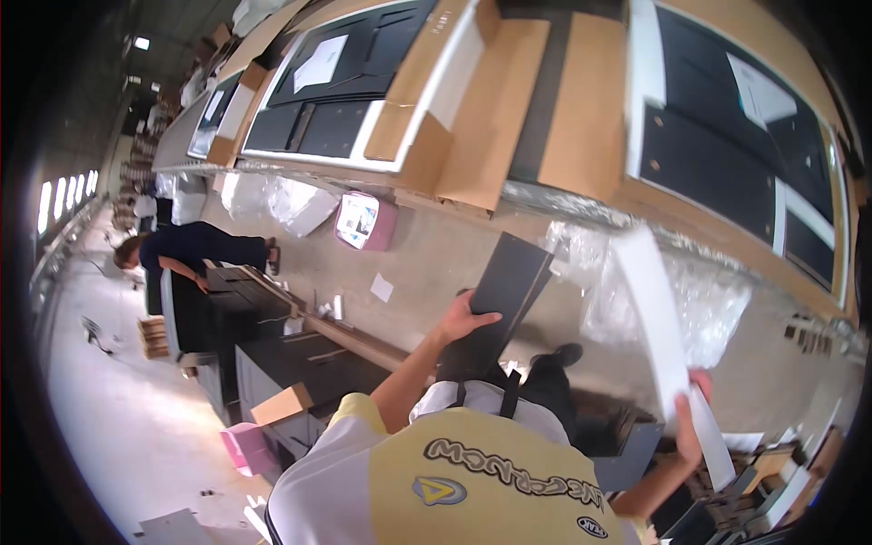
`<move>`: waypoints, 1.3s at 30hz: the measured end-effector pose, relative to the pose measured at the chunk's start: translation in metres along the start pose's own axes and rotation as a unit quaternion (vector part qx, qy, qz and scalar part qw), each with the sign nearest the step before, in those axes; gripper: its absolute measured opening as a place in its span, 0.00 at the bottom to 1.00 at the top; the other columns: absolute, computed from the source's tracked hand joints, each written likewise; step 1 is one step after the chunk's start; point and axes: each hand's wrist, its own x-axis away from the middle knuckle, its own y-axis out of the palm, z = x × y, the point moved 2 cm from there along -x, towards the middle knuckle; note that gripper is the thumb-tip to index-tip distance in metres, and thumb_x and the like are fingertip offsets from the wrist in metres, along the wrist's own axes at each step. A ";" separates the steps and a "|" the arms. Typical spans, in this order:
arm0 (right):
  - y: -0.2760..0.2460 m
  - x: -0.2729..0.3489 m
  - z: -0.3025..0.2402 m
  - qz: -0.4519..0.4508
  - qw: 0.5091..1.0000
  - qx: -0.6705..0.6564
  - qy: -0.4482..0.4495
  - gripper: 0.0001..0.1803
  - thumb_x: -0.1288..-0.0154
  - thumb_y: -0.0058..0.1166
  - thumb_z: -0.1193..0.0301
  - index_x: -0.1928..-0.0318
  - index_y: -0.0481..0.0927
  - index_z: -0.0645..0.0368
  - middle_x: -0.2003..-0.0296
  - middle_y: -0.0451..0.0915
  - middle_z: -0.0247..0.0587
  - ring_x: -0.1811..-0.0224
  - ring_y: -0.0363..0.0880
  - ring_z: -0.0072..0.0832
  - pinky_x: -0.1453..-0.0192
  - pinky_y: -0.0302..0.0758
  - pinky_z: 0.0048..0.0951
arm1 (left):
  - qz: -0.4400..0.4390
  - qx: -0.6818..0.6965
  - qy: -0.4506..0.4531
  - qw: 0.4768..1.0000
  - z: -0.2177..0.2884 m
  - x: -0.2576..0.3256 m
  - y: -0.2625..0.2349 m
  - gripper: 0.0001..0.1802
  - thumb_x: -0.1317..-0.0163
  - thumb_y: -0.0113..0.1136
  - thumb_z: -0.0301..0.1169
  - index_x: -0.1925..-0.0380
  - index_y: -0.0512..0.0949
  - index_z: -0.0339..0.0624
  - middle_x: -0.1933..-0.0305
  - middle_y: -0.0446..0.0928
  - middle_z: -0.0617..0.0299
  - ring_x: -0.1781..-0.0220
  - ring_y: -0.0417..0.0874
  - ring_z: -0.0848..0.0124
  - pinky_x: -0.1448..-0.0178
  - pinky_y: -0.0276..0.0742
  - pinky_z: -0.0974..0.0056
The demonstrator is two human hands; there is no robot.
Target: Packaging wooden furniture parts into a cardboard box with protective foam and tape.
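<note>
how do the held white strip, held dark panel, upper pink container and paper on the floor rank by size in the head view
Largest to smallest:
White strip and dark panel: unsure; strip longer, panel broader
Upper pink container
Paper on the floor

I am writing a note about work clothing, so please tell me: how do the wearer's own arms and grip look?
Each grip is a bare human hand, with no glove visible: left hand, right hand. The left forearm is uncovered. The left short sleeve has a yellow edge and belongs to a yellow-and-white shirt with printed markings.
</note>
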 end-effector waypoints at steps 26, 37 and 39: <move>0.660 -0.436 -0.192 -0.079 0.677 0.559 -0.472 0.45 0.49 0.57 0.83 0.28 0.63 0.50 0.36 0.67 0.52 0.35 0.66 0.47 0.36 0.66 0.46 | 0.240 0.351 0.120 0.897 0.205 0.038 -0.527 0.25 0.37 0.67 0.30 0.42 0.72 0.35 0.47 0.80 0.56 0.46 0.82 0.65 0.43 0.78 0.60; 0.629 -0.456 -0.215 -0.203 0.802 0.478 -0.295 0.45 0.55 0.59 0.85 0.31 0.65 0.56 0.42 0.70 0.46 0.41 0.69 0.46 0.37 0.67 0.42 | 0.155 0.607 -0.009 0.780 0.232 -0.065 -0.508 0.17 0.33 0.63 0.27 0.45 0.75 0.43 0.45 0.81 0.62 0.44 0.82 0.66 0.37 0.77 0.58; 0.636 -0.439 -0.216 -0.211 0.803 0.481 -0.281 0.45 0.51 0.60 0.82 0.29 0.65 0.52 0.39 0.69 0.47 0.38 0.68 0.45 0.36 0.67 0.45 | 0.146 0.614 -0.025 0.775 0.236 -0.059 -0.514 0.15 0.33 0.63 0.27 0.47 0.76 0.43 0.48 0.82 0.62 0.46 0.84 0.65 0.38 0.78 0.59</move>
